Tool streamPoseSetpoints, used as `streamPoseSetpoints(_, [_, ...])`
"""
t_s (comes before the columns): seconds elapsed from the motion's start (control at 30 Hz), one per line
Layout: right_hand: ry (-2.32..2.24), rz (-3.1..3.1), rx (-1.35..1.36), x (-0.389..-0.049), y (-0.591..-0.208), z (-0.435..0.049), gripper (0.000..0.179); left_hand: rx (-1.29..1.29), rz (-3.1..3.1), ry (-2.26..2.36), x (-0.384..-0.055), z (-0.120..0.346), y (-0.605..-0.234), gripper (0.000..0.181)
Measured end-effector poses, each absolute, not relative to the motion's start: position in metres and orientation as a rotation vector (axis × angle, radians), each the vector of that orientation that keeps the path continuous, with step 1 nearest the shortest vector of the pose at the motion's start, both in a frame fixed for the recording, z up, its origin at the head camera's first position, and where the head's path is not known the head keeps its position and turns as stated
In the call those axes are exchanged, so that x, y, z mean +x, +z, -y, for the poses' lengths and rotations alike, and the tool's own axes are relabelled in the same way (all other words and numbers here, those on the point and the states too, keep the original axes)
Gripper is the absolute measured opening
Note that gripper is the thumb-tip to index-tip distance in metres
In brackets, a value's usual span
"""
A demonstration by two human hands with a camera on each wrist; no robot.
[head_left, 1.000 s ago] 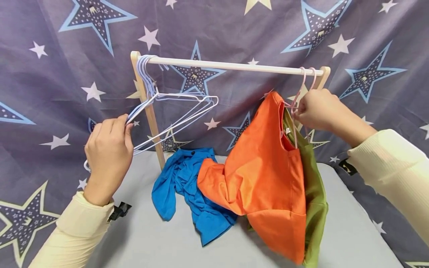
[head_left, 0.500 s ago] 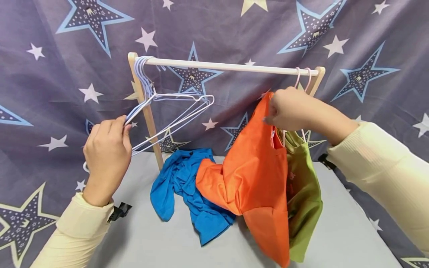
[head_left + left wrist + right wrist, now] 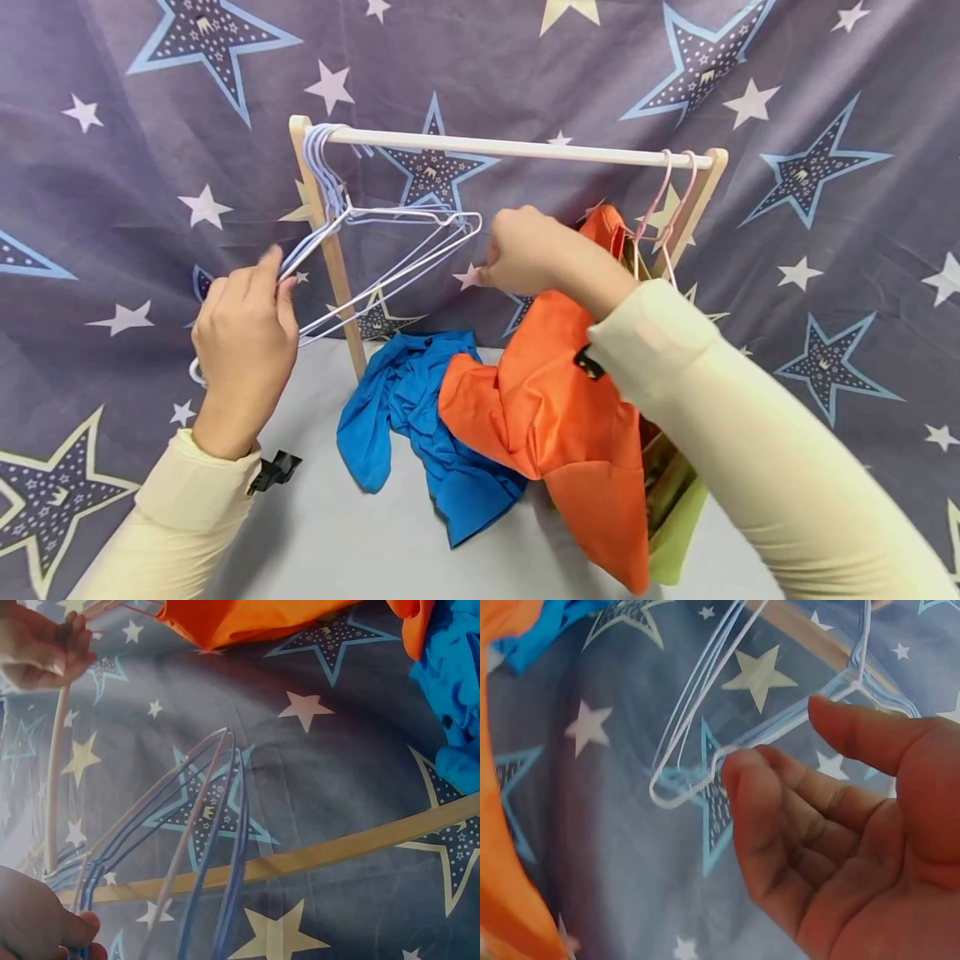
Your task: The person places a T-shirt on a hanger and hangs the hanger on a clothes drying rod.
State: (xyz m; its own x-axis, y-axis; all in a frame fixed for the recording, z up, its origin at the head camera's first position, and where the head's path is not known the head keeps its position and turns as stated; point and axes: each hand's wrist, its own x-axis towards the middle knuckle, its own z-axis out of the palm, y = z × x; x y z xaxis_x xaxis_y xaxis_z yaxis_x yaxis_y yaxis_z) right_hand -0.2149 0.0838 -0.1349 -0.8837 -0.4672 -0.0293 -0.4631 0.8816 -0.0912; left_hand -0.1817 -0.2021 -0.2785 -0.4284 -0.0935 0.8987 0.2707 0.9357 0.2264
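My left hand [image 3: 243, 342] pinches the left shoulders of several pale blue and white hangers [image 3: 238, 761]. Their hooks hang over the left end of the white rail [image 3: 510, 148]. My right hand [image 3: 528, 254] holds nothing. Its fingers are loosely curled, with the thumb apart from them, as the right wrist view shows, and it is close to the right tip of the white hanger [image 3: 664, 799]. Behind my right arm, an orange garment [image 3: 577, 408] and a green garment [image 3: 678, 533] hang on pink hangers [image 3: 655, 204] at the rail's right end. My sleeve partly hides them.
A crumpled blue garment [image 3: 420, 408] lies on the grey surface [image 3: 360, 550] under the rack, with part of the orange garment over it. Wooden posts [image 3: 336, 271] carry the rail at each end. A star-patterned cloth [image 3: 555, 67] hangs behind.
My right hand has let go of the pink hangers and moved left, across the orange garment, towards the blue and white hangers. The left hand stays on its hangers, its index finger slightly raised.
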Motion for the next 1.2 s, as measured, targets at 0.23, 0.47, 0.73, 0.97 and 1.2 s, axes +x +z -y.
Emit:
streamPoseSetpoints(0.23, [-0.13,-2.924,-0.602,-0.236,-0.165,-0.054,0.045,-0.165,1.908,-0.448,-0.186,0.203,-0.278,0.023])
streamPoseSetpoints(0.47, [-0.229,-2.759,-0.373,-0.258,-0.191,-0.042,0.032,-0.232,1.857,-0.451,-0.184,0.207,-0.272,0.023])
streamPoseSetpoints(0.73, [-0.142,-2.654,-0.315,-0.269,-0.218,-0.03,0.038,-0.212,1.856,-0.504,-0.18,0.205,-0.265,0.019])
streamPoseSetpoints(0.97, [-0.194,-2.723,-0.362,-0.278,-0.257,-0.028,0.032,-0.207,1.888,-0.501,-0.177,0.204,-0.259,0.022])
streamPoseSetpoints(1.2, [-0.351,-2.773,-0.323,-0.292,-0.302,-0.035,0.035,-0.167,1.838,-0.566,-0.172,0.192,-0.253,0.019])
